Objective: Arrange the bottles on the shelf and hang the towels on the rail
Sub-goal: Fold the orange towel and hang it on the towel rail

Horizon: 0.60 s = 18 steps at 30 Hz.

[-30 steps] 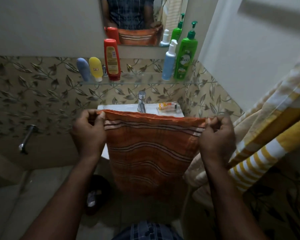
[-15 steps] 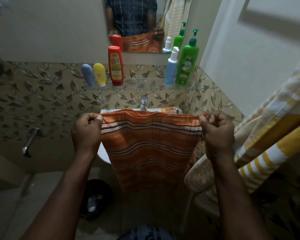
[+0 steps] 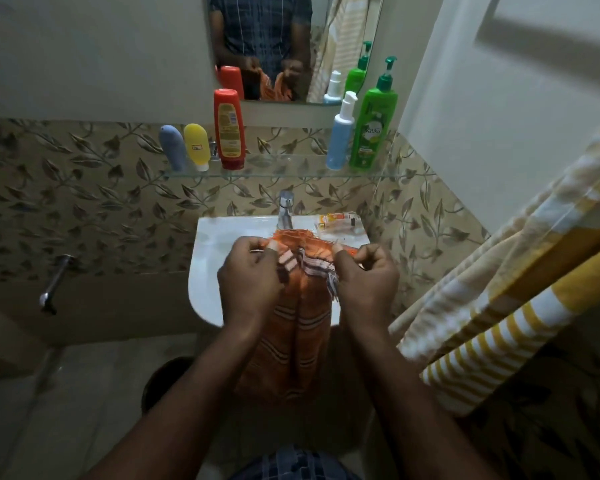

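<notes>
Gripping the top hem of an orange striped towel [image 3: 298, 334], the left hand [image 3: 248, 282] and right hand [image 3: 364, 282] are close together above the white washbasin [image 3: 208, 258]. Each has fingers and thumb curled round bunched fabric. The towel is gathered into folds between them and hangs down over the basin's front rim. Behind the hands stands the tap [image 3: 285, 209], with a small packet [image 3: 338, 221] just beside it on the basin ledge. On the glass shelf [image 3: 284, 169] above, five bottles stand upright: a blue-grey tube [image 3: 172, 147], a yellow tube [image 3: 196, 145] and a red bottle [image 3: 228, 128] at the left, and a light-blue pump bottle [image 3: 340, 133] and a green pump bottle [image 3: 373, 129] at the right. A yellow-and-white striped towel [image 3: 499, 306] hangs along the right side.
</notes>
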Motion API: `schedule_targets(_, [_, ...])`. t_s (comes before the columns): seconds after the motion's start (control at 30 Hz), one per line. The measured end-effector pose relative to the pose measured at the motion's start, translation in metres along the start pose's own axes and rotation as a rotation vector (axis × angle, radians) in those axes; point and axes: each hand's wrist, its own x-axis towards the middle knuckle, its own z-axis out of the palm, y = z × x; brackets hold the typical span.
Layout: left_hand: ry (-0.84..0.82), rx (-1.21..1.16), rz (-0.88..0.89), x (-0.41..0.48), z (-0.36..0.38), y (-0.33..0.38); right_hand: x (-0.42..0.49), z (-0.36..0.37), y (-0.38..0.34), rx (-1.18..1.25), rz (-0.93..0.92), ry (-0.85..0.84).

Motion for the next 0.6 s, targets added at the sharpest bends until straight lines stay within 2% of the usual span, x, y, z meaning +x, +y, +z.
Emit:
schedule_targets(0.07, [0.015,0.15,0.151,-0.015,0.005,0.004,-0.008,0.005,-0.003,-0.027,-0.056,-0.032])
schedule_targets(0.2, [0.03,0.243,0.278,-0.027,0.008,0.012,-0.022,0.008,-0.009,-0.031,-0.101,-0.045])
schedule_targets(0.43, [0.013,0.277,0.34,-0.034,0.009,0.009,-0.025,0.007,-0.013,-0.082,-0.106,-0.023])
schedule_targets(0.6, [0.025,0.285,0.406,-0.038,0.009,0.012,-0.032,0.005,-0.017,-0.141,-0.226,-0.032])
